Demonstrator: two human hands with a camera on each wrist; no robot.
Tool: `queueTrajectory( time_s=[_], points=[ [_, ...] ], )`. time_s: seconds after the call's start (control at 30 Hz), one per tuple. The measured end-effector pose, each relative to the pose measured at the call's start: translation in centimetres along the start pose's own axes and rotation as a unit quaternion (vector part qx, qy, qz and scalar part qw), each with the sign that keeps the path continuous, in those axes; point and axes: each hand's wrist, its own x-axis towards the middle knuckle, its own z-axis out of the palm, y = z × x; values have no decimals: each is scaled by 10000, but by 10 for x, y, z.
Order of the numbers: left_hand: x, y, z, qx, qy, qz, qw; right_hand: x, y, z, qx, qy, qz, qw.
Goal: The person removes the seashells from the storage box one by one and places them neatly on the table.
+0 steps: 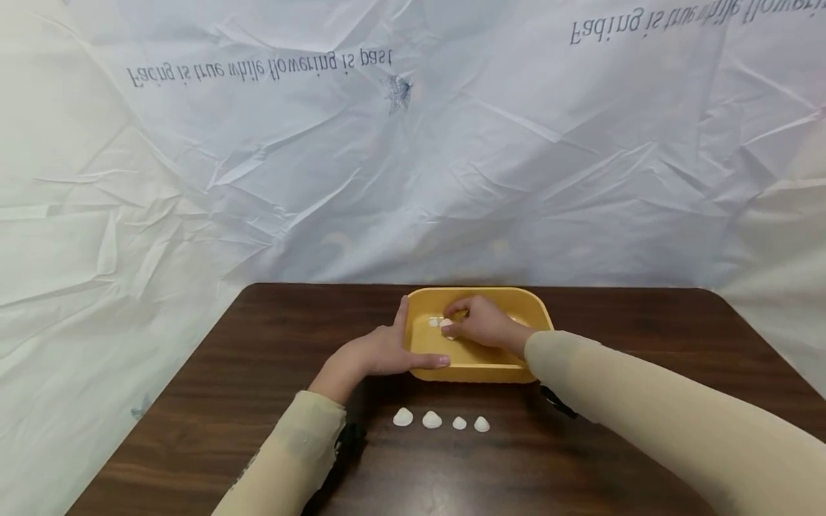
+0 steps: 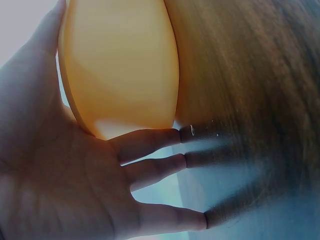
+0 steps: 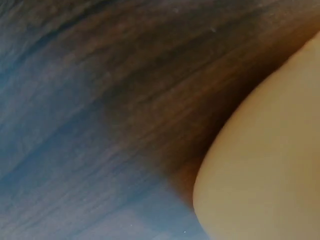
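A yellow plastic basin [image 1: 490,374] stands on the table, its rounded walls also seen in the left wrist view [image 2: 125,65] and right wrist view [image 3: 265,165]. My left hand [image 1: 379,351] lies against its left end, thumb along the near wall and fingers straight; in the left wrist view several fingertips touch the tabletop. Inside the basin my right hand [image 1: 484,324] pinches a white seashell [image 1: 447,325] between thumb and fingers. Another small white shell [image 1: 433,322] lies just left of it. The right wrist view does not show the right hand.
Several white seashells [image 1: 432,420] form a row on the dark wooden table [image 1: 284,430], on the near side of the basin. A wrinkled white sheet with printed lettering [image 1: 413,179] hangs behind the table's far edge.
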Motion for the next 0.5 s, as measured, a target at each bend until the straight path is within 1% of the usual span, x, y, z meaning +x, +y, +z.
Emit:
queueTrajectory(
  time_s=[0.17, 0.5],
  points=[
    [0, 1, -1, 10, 8, -23, 10000, 0, 2, 3, -46, 197, -75, 9998],
    [1, 1, 0, 17, 15, -24, 10000, -1, 3, 4, 1, 357, -187, 9992]
  ],
)
